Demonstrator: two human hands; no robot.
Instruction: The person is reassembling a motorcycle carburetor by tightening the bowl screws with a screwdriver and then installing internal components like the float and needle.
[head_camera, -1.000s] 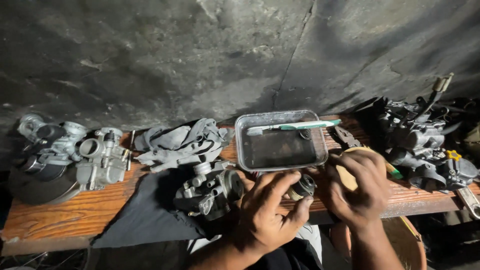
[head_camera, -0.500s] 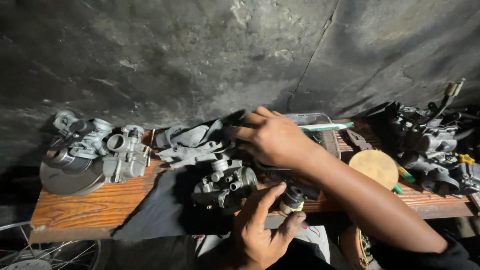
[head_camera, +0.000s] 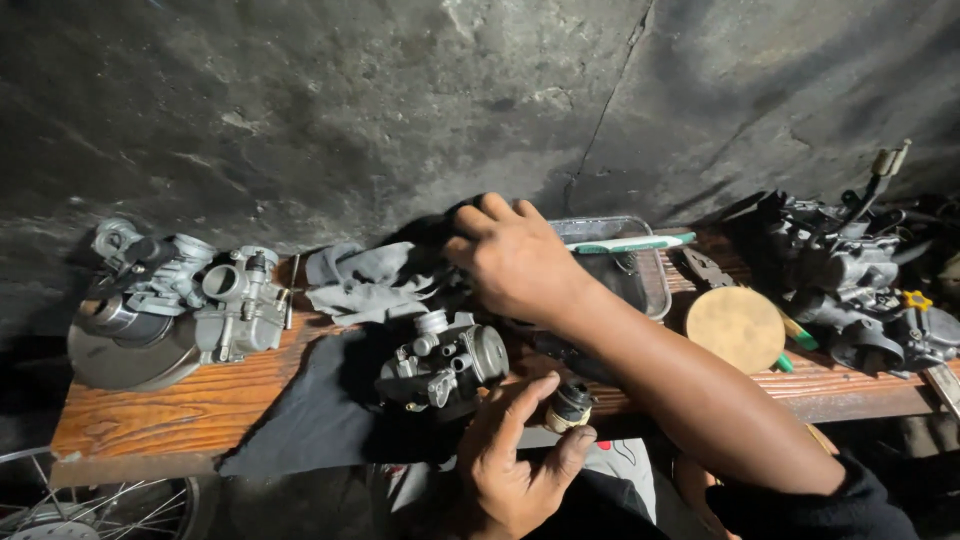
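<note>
My left hand (head_camera: 515, 460) holds a small dark and brass-coloured carburetor part (head_camera: 570, 405) between thumb and fingers at the front edge of the wooden bench (head_camera: 190, 400). My right hand (head_camera: 510, 255) reaches across to the back of the bench, its fingers curled down on a grey rag (head_camera: 370, 280) and dark cloth beside a metal tray (head_camera: 645, 280). Whether it grips the cloth is hidden. A grey carburetor (head_camera: 445, 360) lies on a dark cloth (head_camera: 320, 410) between both hands.
Two more carburetors (head_camera: 180, 290) sit on a metal disc at the left. A toothbrush (head_camera: 625, 243) lies over the tray. A round tan lid (head_camera: 735, 328) and engine parts (head_camera: 860, 280) crowd the right. A spoked wheel (head_camera: 90, 500) shows below left. A dark wall stands behind.
My right hand left the small part, swung left over the tray and settled on the rag. My left hand kept the small part and lowered to the bench's front edge.
</note>
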